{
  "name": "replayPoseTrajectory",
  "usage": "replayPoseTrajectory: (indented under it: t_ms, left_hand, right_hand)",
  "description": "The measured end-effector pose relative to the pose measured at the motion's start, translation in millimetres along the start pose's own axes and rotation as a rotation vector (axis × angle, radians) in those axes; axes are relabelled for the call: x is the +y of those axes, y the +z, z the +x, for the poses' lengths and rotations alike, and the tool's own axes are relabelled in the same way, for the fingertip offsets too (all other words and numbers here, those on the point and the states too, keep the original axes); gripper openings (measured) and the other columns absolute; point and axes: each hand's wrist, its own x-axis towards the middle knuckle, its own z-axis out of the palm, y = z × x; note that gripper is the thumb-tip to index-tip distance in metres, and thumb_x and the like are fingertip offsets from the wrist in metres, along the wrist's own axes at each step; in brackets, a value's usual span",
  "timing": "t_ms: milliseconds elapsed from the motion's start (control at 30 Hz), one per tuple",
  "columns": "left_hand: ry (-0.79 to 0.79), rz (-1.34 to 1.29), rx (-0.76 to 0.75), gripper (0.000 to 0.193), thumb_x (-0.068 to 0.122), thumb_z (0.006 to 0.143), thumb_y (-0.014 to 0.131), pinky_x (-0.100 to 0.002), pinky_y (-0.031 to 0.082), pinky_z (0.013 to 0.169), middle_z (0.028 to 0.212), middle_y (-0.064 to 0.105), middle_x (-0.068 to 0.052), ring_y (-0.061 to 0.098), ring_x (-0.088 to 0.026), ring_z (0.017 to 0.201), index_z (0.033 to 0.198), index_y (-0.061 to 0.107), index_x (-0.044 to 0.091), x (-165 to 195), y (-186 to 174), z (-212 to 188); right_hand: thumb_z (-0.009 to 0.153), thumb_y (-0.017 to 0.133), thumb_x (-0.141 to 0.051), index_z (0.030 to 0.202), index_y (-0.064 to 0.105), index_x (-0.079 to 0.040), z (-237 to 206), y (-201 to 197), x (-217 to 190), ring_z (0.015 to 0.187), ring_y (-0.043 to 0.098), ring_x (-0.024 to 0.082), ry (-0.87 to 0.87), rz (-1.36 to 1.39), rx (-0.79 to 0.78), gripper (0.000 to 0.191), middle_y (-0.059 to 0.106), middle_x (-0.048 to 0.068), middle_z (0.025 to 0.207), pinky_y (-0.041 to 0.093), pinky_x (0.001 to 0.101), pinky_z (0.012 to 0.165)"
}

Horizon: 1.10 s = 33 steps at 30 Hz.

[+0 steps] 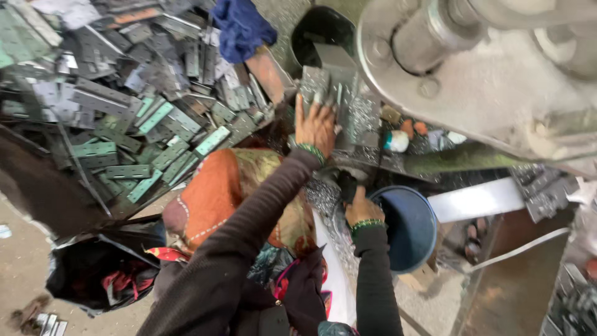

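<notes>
My left hand (316, 124) reaches forward and its fingers grip a stack of grey perforated metal plates (323, 84) on the machine bed. My right hand (362, 208) is lower and nearer to me, closed around a dark handle-like part (346, 182); what that part belongs to is unclear. Both arms are in dark sleeves, with green bangles at the wrists. Shiny metal scrap (323, 196) lies between the hands.
A big pile of grey and green hinge plates (130, 106) fills the left. A blue cloth (242, 28) lies above it. The heavy grey press machine (485, 68) looms at the right, a blue bucket (407, 227) under it, and a black bag (93, 270) sits lower left.
</notes>
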Motion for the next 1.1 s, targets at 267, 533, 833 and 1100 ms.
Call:
replayPoseTrajectory:
  t_ms: [267,533,833,1100]
  left_hand:
    - [-0.027,0.033,-0.069,0.045,0.026,0.098,0.056,-0.069,-0.001,0.123,0.155,0.050,-0.004,0.034,-0.028,0.148,0.139,0.063,0.012,3,-2,8]
    - [0.001,0.070,0.069,0.048,0.029,0.098,0.054,-0.067,-0.002,0.125,0.155,0.048,-0.003,0.030,-0.025,0.151,0.143,0.062,0.015,-1,2,13]
    - [-0.038,0.054,0.043,0.055,0.026,0.090,0.057,-0.070,-0.005,0.120,0.157,0.046,-0.004,0.031,-0.026,0.147,0.145,0.058,0.019,-4,7,33]
    - [0.125,0.065,0.012,0.041,0.026,0.097,0.056,-0.070,-0.003,0.121,0.149,0.054,-0.007,0.041,-0.031,0.142,0.134,0.068,0.012,-10,-12,5]
  right_hand:
    - [0.091,0.066,-0.031,0.149,0.028,-0.004,13,60,-19,0.091,0.065,0.055,-0.201,0.324,0.274,0.074,0.067,0.035,0.102,0.051,0.0624,0.075]
    - [0.093,0.064,-0.033,0.143,0.037,-0.008,9,-6,-7,0.101,0.069,0.049,-0.002,0.039,-0.081,0.062,0.072,0.029,0.109,0.054,0.0592,0.087]
    - [0.090,0.066,-0.034,0.146,0.031,-0.012,7,34,-34,0.105,0.069,0.048,-0.041,0.265,0.073,0.069,0.070,0.028,0.115,0.054,0.0584,0.089]
    - [0.090,0.067,-0.036,0.145,0.033,-0.013,15,39,-27,0.106,0.068,0.049,-0.036,0.285,0.079,0.069,0.070,0.029,0.114,0.053,0.0582,0.090]
